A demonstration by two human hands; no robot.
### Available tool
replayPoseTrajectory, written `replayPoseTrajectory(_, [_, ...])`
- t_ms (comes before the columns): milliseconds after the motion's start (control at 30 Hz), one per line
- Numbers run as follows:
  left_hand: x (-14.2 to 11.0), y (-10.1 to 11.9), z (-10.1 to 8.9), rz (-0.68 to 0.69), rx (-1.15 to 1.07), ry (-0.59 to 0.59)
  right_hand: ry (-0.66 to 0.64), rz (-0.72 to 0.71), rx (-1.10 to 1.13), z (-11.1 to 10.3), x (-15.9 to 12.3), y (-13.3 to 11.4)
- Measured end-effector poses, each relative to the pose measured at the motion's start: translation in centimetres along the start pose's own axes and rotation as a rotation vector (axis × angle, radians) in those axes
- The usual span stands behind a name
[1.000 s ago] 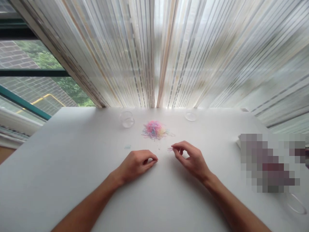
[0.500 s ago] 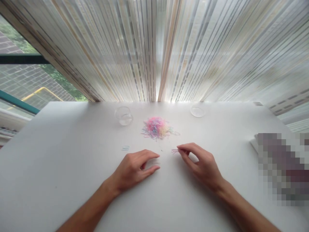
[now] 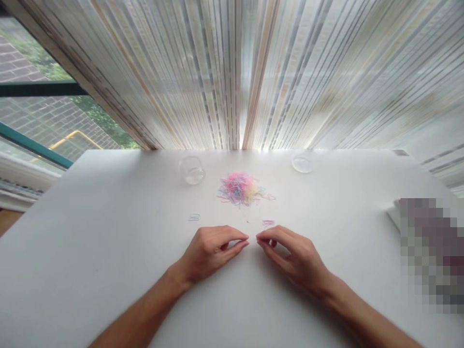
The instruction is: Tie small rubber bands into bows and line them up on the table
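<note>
Two hands (image 3: 253, 253) pinch near thin pastel loops (image 3: 242, 188).

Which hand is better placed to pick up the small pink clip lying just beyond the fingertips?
Probably the right hand. The pink clip lies just beyond its pinched fingertips, while the left hand sits further to the left, nearer the blue clip.

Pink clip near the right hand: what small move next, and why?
Probably reach the right hand forward to the pile for another clip. The pink clip lies on the table just beyond its fingertips, apart from them, and the blue clip lies off to the left; both hands look pinched on nothing visible.
</note>
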State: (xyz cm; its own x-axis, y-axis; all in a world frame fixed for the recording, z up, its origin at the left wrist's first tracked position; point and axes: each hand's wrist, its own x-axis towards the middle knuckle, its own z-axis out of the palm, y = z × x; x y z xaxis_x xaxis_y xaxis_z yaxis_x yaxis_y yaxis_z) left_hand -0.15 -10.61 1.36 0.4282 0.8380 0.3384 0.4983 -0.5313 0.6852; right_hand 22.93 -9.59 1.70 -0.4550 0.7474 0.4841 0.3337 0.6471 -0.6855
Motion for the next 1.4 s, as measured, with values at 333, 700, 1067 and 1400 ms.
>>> replayPoseTrajectory(333, [0.4,-2.5,-4.5,0.007,0.196,0.093,-0.014,0.018,0.02,0.1,-0.2,0.2])
replayPoseTrajectory(700, [-0.3,-5.1,-6.5,-0.15,0.279,0.003,-0.132,0.046,-0.005,0.7,-0.5,0.5])
replayPoseTrajectory(1067, [-0.3,-4.7,-7.0,-0.221,0.304,0.002,-0.216,0.08,-0.069,0.8,-0.4,0.4])
replayPoseTrajectory(1400, [0.0,-4.6,-6.6,-0.235,0.319,0.009,-0.237,0.111,-0.081,0.8,-0.6,0.4])
